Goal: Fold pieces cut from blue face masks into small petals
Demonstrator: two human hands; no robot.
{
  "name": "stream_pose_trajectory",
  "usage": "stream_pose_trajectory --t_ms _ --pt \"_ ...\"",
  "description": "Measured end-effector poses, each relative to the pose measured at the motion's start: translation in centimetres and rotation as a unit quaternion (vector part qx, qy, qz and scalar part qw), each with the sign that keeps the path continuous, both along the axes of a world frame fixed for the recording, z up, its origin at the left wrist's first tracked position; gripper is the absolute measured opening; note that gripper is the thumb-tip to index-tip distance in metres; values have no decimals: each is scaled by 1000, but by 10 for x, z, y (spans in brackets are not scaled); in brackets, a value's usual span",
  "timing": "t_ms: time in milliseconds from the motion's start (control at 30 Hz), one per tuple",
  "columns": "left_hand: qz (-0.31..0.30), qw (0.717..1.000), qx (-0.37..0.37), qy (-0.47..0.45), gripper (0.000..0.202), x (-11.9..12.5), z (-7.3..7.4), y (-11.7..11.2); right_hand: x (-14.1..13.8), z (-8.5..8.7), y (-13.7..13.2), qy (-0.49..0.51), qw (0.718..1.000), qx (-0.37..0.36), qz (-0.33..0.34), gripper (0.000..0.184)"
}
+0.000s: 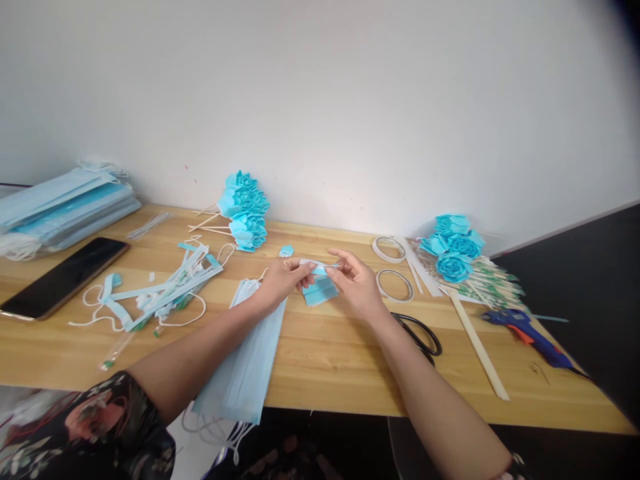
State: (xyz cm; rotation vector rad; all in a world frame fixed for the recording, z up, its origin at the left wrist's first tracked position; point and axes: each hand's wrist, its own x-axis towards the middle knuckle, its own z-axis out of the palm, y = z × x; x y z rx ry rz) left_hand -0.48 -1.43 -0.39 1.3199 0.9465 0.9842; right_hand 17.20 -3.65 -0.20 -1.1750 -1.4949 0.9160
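Between both hands, over the middle of the table, is a small piece of light-blue mask fabric [321,292] with a white upper part. My left hand [286,280] pinches its left top edge between thumb and fingers. On the other side my right hand [356,280] grips the right top edge, its index finger raised. The fabric's lower part hangs down flat. A small blue petal-like piece [287,251] lies just behind my left hand. Under my left forearm rest light-blue face masks [250,360], their ear loops hanging over the table's front edge.
Blue fabric flowers on sticks [245,210] lie at the back, more flowers [453,247] at right. A glue gun [530,335], tape rolls [395,285], black-handled scissors [420,337] and a pale strip [479,343] lie right. Mask scraps [165,293], a phone [63,277] and stacked masks [65,207] lie left.
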Motion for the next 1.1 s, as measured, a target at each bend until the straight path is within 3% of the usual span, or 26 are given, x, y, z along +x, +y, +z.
stream_pose_trajectory --t_ms 200,400,667,1100 --pt "8 1000 11 9 44 -1 -1 1 2 2 1 72 996 -54 12 51" --pt "41 999 15 3 43 -1 1 0 -2 5 -1 140 968 -157 133 49" --pt "-43 999 16 19 39 1 3 -5 -2 -1 1 187 969 -121 103 44" --pt "-15 999 -14 -40 39 2 2 -7 -8 6 -4 159 971 -126 127 44"
